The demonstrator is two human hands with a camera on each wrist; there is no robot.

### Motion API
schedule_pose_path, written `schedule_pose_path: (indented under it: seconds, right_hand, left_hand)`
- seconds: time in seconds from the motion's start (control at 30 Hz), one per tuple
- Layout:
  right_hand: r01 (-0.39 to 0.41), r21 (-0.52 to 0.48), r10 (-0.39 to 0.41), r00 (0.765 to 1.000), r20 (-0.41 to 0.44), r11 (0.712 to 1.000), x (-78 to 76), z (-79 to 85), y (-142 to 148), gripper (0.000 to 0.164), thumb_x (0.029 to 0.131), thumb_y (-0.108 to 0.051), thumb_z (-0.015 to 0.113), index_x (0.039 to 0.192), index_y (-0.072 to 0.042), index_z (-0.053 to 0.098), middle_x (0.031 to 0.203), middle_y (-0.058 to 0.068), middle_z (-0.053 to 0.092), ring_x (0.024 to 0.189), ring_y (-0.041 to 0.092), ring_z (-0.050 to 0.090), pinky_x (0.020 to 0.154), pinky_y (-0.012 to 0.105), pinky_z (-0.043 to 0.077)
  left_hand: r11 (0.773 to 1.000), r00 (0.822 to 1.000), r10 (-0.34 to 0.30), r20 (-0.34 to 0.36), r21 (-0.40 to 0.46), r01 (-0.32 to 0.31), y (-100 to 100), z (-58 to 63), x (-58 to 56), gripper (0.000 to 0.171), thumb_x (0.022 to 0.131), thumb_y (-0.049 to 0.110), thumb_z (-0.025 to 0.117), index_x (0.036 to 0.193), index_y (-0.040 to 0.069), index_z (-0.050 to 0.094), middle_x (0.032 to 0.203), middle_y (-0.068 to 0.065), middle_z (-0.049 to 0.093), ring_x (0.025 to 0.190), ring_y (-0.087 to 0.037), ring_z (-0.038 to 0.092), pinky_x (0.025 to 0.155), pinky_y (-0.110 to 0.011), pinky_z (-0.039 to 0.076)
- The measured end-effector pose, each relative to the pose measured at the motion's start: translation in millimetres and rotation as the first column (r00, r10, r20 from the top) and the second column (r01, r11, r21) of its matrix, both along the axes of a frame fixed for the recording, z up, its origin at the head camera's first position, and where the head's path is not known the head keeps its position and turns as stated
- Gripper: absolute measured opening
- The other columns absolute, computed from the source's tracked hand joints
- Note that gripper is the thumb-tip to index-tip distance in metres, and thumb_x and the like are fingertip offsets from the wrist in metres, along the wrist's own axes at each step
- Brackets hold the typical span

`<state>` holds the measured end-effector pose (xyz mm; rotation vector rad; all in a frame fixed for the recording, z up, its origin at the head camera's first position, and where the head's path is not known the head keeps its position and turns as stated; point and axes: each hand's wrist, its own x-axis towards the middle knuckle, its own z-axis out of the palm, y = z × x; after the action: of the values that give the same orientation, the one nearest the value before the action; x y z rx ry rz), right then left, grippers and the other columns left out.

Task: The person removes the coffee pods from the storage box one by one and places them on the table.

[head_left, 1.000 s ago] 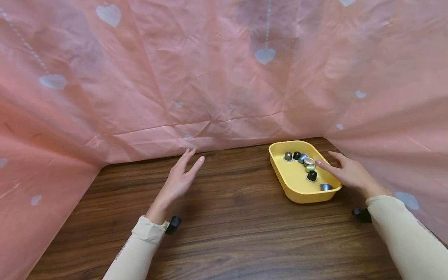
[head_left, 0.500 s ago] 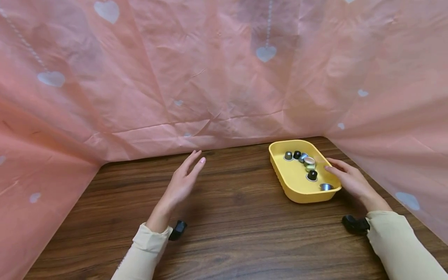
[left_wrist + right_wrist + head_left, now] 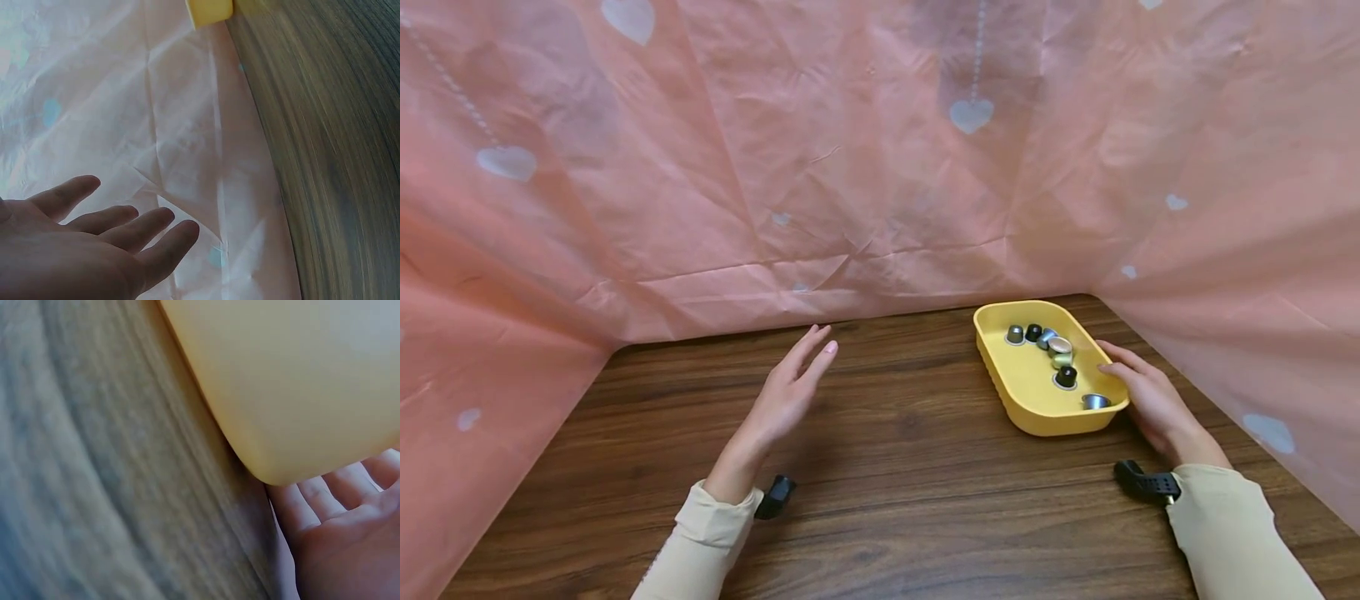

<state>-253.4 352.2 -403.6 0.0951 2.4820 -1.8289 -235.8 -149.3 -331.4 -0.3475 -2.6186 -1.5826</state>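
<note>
A yellow tray (image 3: 1021, 379) stands on the wooden table at the right, with several coffee capsules lying in it. Among them are a black capsule (image 3: 1066, 376), a green capsule (image 3: 1062, 361) and a silver capsule (image 3: 1096, 402) close to the near end. My right hand (image 3: 1156, 406) grips the tray's right side, thumb over the rim and fingers along the outer wall. From the right wrist, those fingers (image 3: 337, 494) show partly behind the tray wall (image 3: 294, 394). My left hand (image 3: 786, 396) hovers above the table, fingers extended, holding nothing.
Pink cloth (image 3: 880, 167) printed with hearts hangs behind the table (image 3: 880, 500) and along both sides. The tray's far end is close to the back cloth. A black wrist device (image 3: 1146, 483) juts from the right cuff, another (image 3: 777, 497) from the left.
My right hand has come down from over the tray's right edge and taken hold of its side. The left hand stays almost where it was. The capsules keep their places in the tray.
</note>
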Motion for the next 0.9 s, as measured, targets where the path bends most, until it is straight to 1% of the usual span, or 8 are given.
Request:
schedule_pose_path:
  seconds: [0.1, 0.2, 0.43, 0.5, 0.6, 0.73, 0.8, 0.9]
  right_hand:
    - [-0.009, -0.028, 0.009, 1.000, 0.010, 1.000, -1.1, 0.4, 1.5, 0.068, 0.116, -0.042, 0.043, 0.174, -0.019, 0.016, 0.183, 0.012, 0.007, 0.150, 0.008, 0.036, 0.096, 0.006, 0.042]
    - [-0.019, -0.053, 0.019, 1.000, 0.007, 0.998, -1.0, 1.0, 3.1, 0.068, 0.116, -0.040, 0.044, 0.174, -0.018, 0.016, 0.183, 0.010, 0.008, 0.148, 0.005, 0.037, 0.096, 0.006, 0.042]
    - [-0.037, -0.069, 0.035, 0.999, -0.029, 0.997, 1.6, 1.5, 2.7, 0.069, 0.115, -0.037, 0.049, 0.173, -0.013, 0.020, 0.179, 0.009, 0.019, 0.120, -0.017, 0.050, 0.093, 0.006, 0.045]
    - [-0.041, -0.080, 0.038, 0.998, -0.041, 0.996, 1.8, 2.2, 0.9, 0.069, 0.115, -0.034, 0.051, 0.172, -0.011, 0.022, 0.174, 0.011, 0.025, 0.114, -0.018, 0.053, 0.092, 0.007, 0.048]
    - [-0.049, -0.059, 0.046, 0.998, -0.046, 0.997, 1.8, 4.0, -4.4, 0.068, 0.114, -0.033, 0.053, 0.171, -0.010, 0.025, 0.170, 0.014, 0.029, 0.112, -0.017, 0.054, 0.092, 0.008, 0.050]
    - [-0.060, -0.006, 0.059, 0.998, -0.037, 0.998, 2.7, 6.8, -15.3, 0.068, 0.114, -0.036, 0.052, 0.171, -0.010, 0.025, 0.173, 0.018, 0.026, 0.113, -0.016, 0.053, 0.091, 0.010, 0.051]
    - [-0.068, 0.003, 0.068, 0.997, -0.035, 0.998, 3.4, 8.1, -21.0, 0.069, 0.114, -0.035, 0.053, 0.171, -0.009, 0.025, 0.174, 0.021, 0.023, 0.112, -0.015, 0.054, 0.091, 0.012, 0.052]
    - [-0.083, 0.007, 0.083, 0.996, -0.037, 0.997, 4.8, 9.5, -29.4, 0.070, 0.114, -0.035, 0.053, 0.171, -0.007, 0.024, 0.172, 0.024, 0.025, 0.111, -0.014, 0.056, 0.090, 0.013, 0.053]
  left_hand:
    - [1.000, 1.000, 0.003, 0.018, 0.016, -0.003, 0.6, 0.2, 0.9, 0.064, 0.108, 0.063, 0.050, 0.163, 0.029, 0.046, 0.179, 0.005, 0.027, 0.164, -0.027, 0.030, 0.132, -0.056, 0.030]
    - [1.000, 1.000, -0.002, 0.028, 0.028, 0.001, 1.5, -1.3, 1.6, 0.065, 0.108, 0.063, 0.051, 0.163, 0.029, 0.046, 0.179, 0.005, 0.026, 0.164, -0.026, 0.030, 0.132, -0.056, 0.029]
    - [1.000, 0.999, -0.015, 0.029, 0.020, 0.014, 6.9, -4.6, 1.1, 0.065, 0.109, 0.061, 0.052, 0.164, 0.027, 0.045, 0.180, 0.001, 0.026, 0.165, -0.029, 0.028, 0.132, -0.058, 0.028]
    - [1.000, 0.999, -0.018, 0.029, 0.016, 0.018, 9.6, -4.9, 0.9, 0.064, 0.109, 0.059, 0.053, 0.164, 0.027, 0.045, 0.179, 0.001, 0.026, 0.165, -0.029, 0.028, 0.132, -0.056, 0.028]
    - [1.000, 0.999, -0.026, 0.024, 0.011, 0.025, 13.4, -6.4, 0.1, 0.064, 0.108, 0.055, 0.058, 0.163, 0.024, 0.047, 0.179, -0.001, 0.027, 0.165, -0.028, 0.027, 0.132, -0.055, 0.029]
    - [0.999, 0.999, -0.039, 0.008, 0.001, 0.039, 18.0, -9.0, 0.0, 0.064, 0.106, 0.049, 0.065, 0.161, 0.019, 0.050, 0.178, -0.001, 0.031, 0.166, -0.027, 0.027, 0.131, -0.056, 0.032]
    - [0.999, 0.999, -0.052, -0.004, 0.000, 0.052, 20.3, -9.8, 0.5, 0.063, 0.105, 0.047, 0.067, 0.159, 0.017, 0.052, 0.177, 0.000, 0.034, 0.165, -0.026, 0.027, 0.130, -0.057, 0.033]
    - [0.998, 0.998, -0.060, -0.022, 0.000, 0.060, 23.2, -10.1, 1.7, 0.061, 0.105, 0.044, 0.068, 0.157, 0.015, 0.054, 0.174, 0.001, 0.039, 0.165, -0.024, 0.029, 0.130, -0.056, 0.033]
